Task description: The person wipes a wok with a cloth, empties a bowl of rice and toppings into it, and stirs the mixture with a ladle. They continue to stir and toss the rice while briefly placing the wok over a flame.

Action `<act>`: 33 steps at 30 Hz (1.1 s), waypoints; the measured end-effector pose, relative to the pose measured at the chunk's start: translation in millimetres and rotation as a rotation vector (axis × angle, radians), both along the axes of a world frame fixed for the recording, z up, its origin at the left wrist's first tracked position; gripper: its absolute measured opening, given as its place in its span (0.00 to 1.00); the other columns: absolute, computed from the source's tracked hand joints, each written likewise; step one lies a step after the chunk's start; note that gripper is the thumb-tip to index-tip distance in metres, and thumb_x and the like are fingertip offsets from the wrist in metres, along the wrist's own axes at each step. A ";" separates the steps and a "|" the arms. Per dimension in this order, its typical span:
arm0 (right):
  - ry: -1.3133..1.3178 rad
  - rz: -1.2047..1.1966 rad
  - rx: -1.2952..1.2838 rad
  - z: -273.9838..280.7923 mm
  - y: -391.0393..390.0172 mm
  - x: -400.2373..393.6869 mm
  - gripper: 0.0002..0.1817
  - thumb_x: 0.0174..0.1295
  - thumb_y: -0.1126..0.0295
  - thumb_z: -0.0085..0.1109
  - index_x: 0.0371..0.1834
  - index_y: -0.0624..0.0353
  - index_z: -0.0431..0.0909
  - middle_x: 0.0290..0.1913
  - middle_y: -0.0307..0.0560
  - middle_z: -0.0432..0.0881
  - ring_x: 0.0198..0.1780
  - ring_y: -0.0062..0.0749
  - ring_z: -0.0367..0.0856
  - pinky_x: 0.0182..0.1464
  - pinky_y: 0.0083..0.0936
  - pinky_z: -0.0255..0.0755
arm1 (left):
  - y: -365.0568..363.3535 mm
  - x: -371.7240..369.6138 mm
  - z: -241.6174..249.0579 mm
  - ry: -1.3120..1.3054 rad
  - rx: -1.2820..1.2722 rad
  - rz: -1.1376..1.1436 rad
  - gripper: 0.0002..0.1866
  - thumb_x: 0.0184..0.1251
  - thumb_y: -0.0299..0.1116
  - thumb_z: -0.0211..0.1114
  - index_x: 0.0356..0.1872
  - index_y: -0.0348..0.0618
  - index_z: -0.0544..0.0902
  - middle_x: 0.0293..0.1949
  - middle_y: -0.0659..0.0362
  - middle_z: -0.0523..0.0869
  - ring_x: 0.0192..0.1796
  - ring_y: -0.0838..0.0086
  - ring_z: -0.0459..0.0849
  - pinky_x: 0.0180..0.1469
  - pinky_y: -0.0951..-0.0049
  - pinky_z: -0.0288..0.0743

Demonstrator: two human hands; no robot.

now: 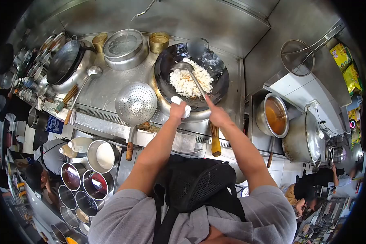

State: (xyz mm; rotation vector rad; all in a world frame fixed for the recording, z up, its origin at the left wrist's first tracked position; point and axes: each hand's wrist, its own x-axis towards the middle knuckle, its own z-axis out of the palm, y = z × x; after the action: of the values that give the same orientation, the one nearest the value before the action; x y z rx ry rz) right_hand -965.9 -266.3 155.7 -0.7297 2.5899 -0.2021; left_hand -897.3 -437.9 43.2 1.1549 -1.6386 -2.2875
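Note:
A black wok [220, 77] sits on the stove in front of me with white fried rice [185, 86] spread over its bottom. My left hand [177, 110] is closed around a folded white cloth [187, 111] at the wok's near rim; the part of the rim under it is hidden. With my right hand [220, 116] I grip the handle of a metal ladle [197, 83], whose bowl rests in the far left part of the rice. A large perforated strainer [136, 102] lies left of the wok. Below my right hand, a bamboo brush [215, 140] stands by the stove's front edge.
A lidded pot [126, 51] and two brass-coloured tins stand behind. Another ladle [83, 85] lies at left. Several metal containers [103, 156] of sauces are at lower left. On the right are a bowl of brown liquid [275, 116] and a stockpot [299, 140]. Other people work at both sides.

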 end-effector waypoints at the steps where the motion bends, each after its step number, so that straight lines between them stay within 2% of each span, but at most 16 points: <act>1: 0.002 -0.003 -0.003 -1.8 15.4 -6.5 0.47 0.58 0.80 0.44 0.79 0.29 0.41 0.52 0.78 0.77 0.57 0.64 0.77 0.62 0.46 0.68 | 0.3 1.8 -0.5 0.018 0.003 0.034 0.11 0.62 0.39 0.60 0.33 0.40 0.79 0.25 0.56 0.82 0.20 0.70 0.80 0.15 0.67 0.67; 3: 0.012 0.129 -0.285 4.0 37.1 -27.6 0.47 0.58 0.79 0.45 0.79 0.29 0.41 0.51 0.78 0.77 0.57 0.64 0.77 0.62 0.47 0.68 | -0.8 -7.1 2.3 0.051 0.019 0.086 0.11 0.61 0.37 0.60 0.30 0.38 0.79 0.24 0.55 0.82 0.18 0.70 0.79 0.13 0.67 0.66; 5: 0.003 0.062 -0.246 23.6 17.1 -19.1 0.46 0.59 0.79 0.45 0.79 0.28 0.41 0.52 0.76 0.78 0.56 0.62 0.78 0.61 0.47 0.69 | -0.2 -3.7 -0.2 0.043 0.044 0.047 0.10 0.62 0.36 0.59 0.31 0.39 0.79 0.23 0.56 0.82 0.17 0.70 0.79 0.12 0.67 0.65; 7: 0.044 -0.172 -0.023 36.0 -14.4 -8.1 0.46 0.59 0.78 0.45 0.79 0.29 0.42 0.52 0.73 0.79 0.55 0.59 0.79 0.59 0.47 0.70 | 2.0 -4.0 -3.1 0.083 0.054 0.051 0.10 0.62 0.36 0.59 0.30 0.39 0.78 0.23 0.56 0.81 0.17 0.70 0.79 0.12 0.68 0.65; 9: 0.061 -0.153 0.042 17.5 -19.1 -23.2 0.45 0.59 0.77 0.44 0.79 0.29 0.41 0.51 0.71 0.80 0.53 0.59 0.80 0.58 0.47 0.71 | 1.9 -3.9 1.7 0.085 0.040 0.082 0.09 0.62 0.36 0.59 0.30 0.40 0.77 0.23 0.56 0.81 0.18 0.70 0.79 0.12 0.69 0.65; 11: -0.014 -0.048 0.008 0.8 -3.7 -43.3 0.45 0.59 0.76 0.44 0.79 0.27 0.41 0.50 0.71 0.80 0.52 0.61 0.81 0.57 0.47 0.72 | -0.1 0.9 5.6 0.067 0.050 0.067 0.09 0.62 0.36 0.59 0.31 0.40 0.77 0.23 0.57 0.81 0.18 0.71 0.79 0.12 0.69 0.65; 13: 0.037 0.041 -0.125 14.0 5.3 -47.7 0.45 0.60 0.75 0.44 0.79 0.26 0.40 0.50 0.71 0.80 0.51 0.62 0.81 0.57 0.47 0.72 | -2.1 -6.0 2.9 0.063 0.073 0.062 0.09 0.62 0.36 0.59 0.31 0.40 0.77 0.24 0.57 0.81 0.18 0.71 0.79 0.13 0.69 0.65; 16: 0.058 -0.142 -0.113 24.6 -1.8 -23.3 0.45 0.60 0.75 0.44 0.79 0.26 0.40 0.51 0.73 0.79 0.53 0.63 0.80 0.58 0.47 0.71 | -1.2 -4.7 -1.8 0.075 0.071 0.042 0.08 0.62 0.35 0.59 0.33 0.40 0.77 0.24 0.58 0.81 0.18 0.71 0.79 0.13 0.69 0.66; 21: -0.044 -0.122 0.010 -30.3 13.6 -25.7 0.44 0.62 0.75 0.43 0.79 0.29 0.38 0.55 0.74 0.77 0.58 0.61 0.77 0.62 0.45 0.68 | -3.1 0.4 0.5 0.069 0.048 0.014 0.11 0.62 0.40 0.62 0.35 0.41 0.78 0.25 0.58 0.82 0.19 0.71 0.80 0.14 0.70 0.68; 23: 0.031 0.062 -0.386 -35.5 42.7 -41.1 0.43 0.65 0.73 0.46 0.80 0.33 0.37 0.58 0.71 0.76 0.61 0.60 0.75 0.64 0.42 0.66 | -9.7 -0.6 3.3 0.069 0.055 -0.002 0.13 0.63 0.43 0.64 0.36 0.43 0.78 0.26 0.58 0.83 0.21 0.72 0.81 0.16 0.70 0.70; 24: 0.125 0.125 -0.431 -27.9 50.3 -45.1 0.41 0.66 0.70 0.49 0.80 0.38 0.40 0.61 0.68 0.75 0.62 0.60 0.74 0.65 0.41 0.65 | -11.5 5.2 8.9 0.054 0.147 -0.014 0.16 0.62 0.47 0.66 0.38 0.45 0.78 0.28 0.59 0.83 0.23 0.72 0.82 0.19 0.69 0.72; 25: 0.117 0.121 -0.430 -12.9 43.6 -39.9 0.41 0.66 0.70 0.49 0.80 0.38 0.40 0.61 0.68 0.75 0.62 0.60 0.74 0.65 0.41 0.65 | -12.6 10.8 9.1 0.033 0.237 -0.031 0.20 0.62 0.52 0.68 0.40 0.47 0.78 0.30 0.60 0.84 0.26 0.72 0.83 0.21 0.68 0.73; 27: 0.005 -0.188 -0.216 13.1 20.9 -43.5 0.40 0.66 0.70 0.48 0.80 0.40 0.42 0.60 0.68 0.75 0.61 0.61 0.74 0.65 0.40 0.66 | -20.0 1.9 -8.9 -0.021 0.307 -0.084 0.21 0.61 0.56 0.68 0.42 0.50 0.78 0.31 0.62 0.85 0.28 0.71 0.84 0.24 0.66 0.75; 29: 0.066 -0.166 -0.195 -11.6 5.0 -51.6 0.41 0.65 0.71 0.48 0.80 0.40 0.41 0.59 0.69 0.76 0.60 0.61 0.75 0.63 0.41 0.67 | -22.7 -5.8 -16.4 0.008 0.408 -0.163 0.20 0.64 0.56 0.66 0.43 0.52 0.77 0.31 0.63 0.84 0.30 0.71 0.84 0.27 0.66 0.73; 31: 0.019 -0.042 -0.252 -24.9 -13.0 -42.2 0.43 0.63 0.75 0.46 0.80 0.38 0.38 0.56 0.73 0.76 0.57 0.62 0.77 0.60 0.44 0.69 | -21.8 -8.0 -9.5 0.002 0.389 -0.165 0.17 0.66 0.52 0.65 0.41 0.51 0.77 0.29 0.63 0.84 0.28 0.71 0.83 0.26 0.67 0.73; 33: -0.136 -0.096 -0.069 -19.6 -16.5 0.8 0.46 0.61 0.74 0.48 0.80 0.33 0.35 0.49 0.73 0.80 0.50 0.64 0.81 0.57 0.47 0.71 | -20.5 -12.1 -10.3 -0.041 0.288 -0.137 0.11 0.66 0.45 0.63 0.38 0.50 0.78 0.27 0.62 0.83 0.26 0.71 0.83 0.25 0.66 0.72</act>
State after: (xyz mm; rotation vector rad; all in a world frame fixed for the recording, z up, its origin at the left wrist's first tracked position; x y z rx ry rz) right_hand -965.1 -282.8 136.1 -0.5946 2.5004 -0.3590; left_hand -909.4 -458.4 32.9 1.1834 -1.4780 -2.6738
